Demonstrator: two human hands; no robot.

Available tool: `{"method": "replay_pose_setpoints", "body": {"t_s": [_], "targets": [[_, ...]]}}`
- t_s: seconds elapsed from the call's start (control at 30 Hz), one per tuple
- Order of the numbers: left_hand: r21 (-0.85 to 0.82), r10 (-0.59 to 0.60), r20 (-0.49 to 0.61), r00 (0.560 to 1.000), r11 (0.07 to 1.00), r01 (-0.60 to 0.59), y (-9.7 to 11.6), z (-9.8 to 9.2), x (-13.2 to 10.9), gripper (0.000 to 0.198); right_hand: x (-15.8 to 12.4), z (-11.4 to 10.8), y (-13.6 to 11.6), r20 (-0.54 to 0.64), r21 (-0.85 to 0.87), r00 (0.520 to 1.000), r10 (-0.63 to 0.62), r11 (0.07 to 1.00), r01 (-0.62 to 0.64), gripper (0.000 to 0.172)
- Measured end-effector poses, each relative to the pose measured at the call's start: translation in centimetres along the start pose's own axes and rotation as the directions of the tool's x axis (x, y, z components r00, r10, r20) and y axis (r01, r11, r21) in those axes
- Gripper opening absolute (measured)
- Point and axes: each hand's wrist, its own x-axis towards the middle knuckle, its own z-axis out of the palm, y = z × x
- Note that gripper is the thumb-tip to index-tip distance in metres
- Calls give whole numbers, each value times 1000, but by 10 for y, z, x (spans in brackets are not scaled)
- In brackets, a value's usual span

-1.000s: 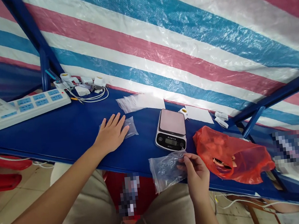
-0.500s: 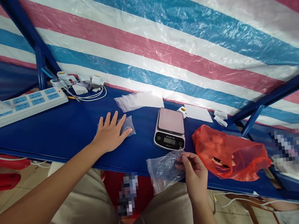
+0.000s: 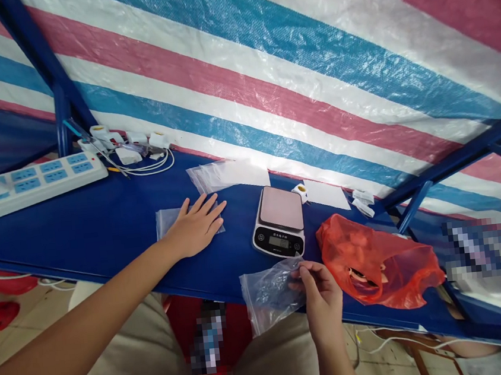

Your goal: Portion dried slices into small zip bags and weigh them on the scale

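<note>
My left hand (image 3: 194, 228) lies flat with fingers spread, pressing on a clear plastic bag (image 3: 163, 220) on the blue table; most of that bag is hidden under the palm. My right hand (image 3: 320, 290) pinches a corner of a clear zip-lock bag (image 3: 268, 296), which hangs over the table's front edge, above my lap. What is inside this bag, if anything, I cannot make out. Between and behind my hands stands a digital kitchen scale (image 3: 279, 220) with a pinkish platform and a small display. To the right of it lies a red plastic bag (image 3: 375, 264) with things inside.
A white power strip (image 3: 39, 180) and a tangle of chargers and cables (image 3: 139, 148) sit at the left back. Clear bags (image 3: 209, 177) and white paper (image 3: 325, 194) lie along the striped tarp (image 3: 240, 87). Blue metal bars (image 3: 449, 160) frame the right side.
My left hand has slid slightly right over the bag, showing more of its left end. My right hand keeps its pinch on the zip-lock bag. The view has shifted a little.
</note>
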Motion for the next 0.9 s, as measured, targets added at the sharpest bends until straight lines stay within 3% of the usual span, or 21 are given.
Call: {"method": "replay_pose_setpoints", "body": {"t_s": [0.17, 0.43, 0.57, 0.77, 0.9], "targets": [[16, 17, -15, 1000, 1000, -17, -7, 8, 2, 68, 0, -1, 1, 0, -6, 1000, 2, 1000, -2, 37], [58, 43, -31, 999, 997, -41, -2, 1, -10, 71, 0, -1, 2, -2, -3, 1000, 4, 1000, -4, 34], [92, -27, -2, 1000, 995, 27, -4, 2, -20, 70, 1, -1, 4, -3, 2, 1000, 6, 1000, -6, 35], [85, 8, 40, 999, 996, -12, -38, 0, -24, 68, 2, -4, 7, 21, 43, 1000, 11, 999, -12, 34], [84, 38, 3, 999, 996, -38, -70, -11, -33, 67, 1, -5, 5, 48, 57, 999, -4, 998, 1, 32]]}}
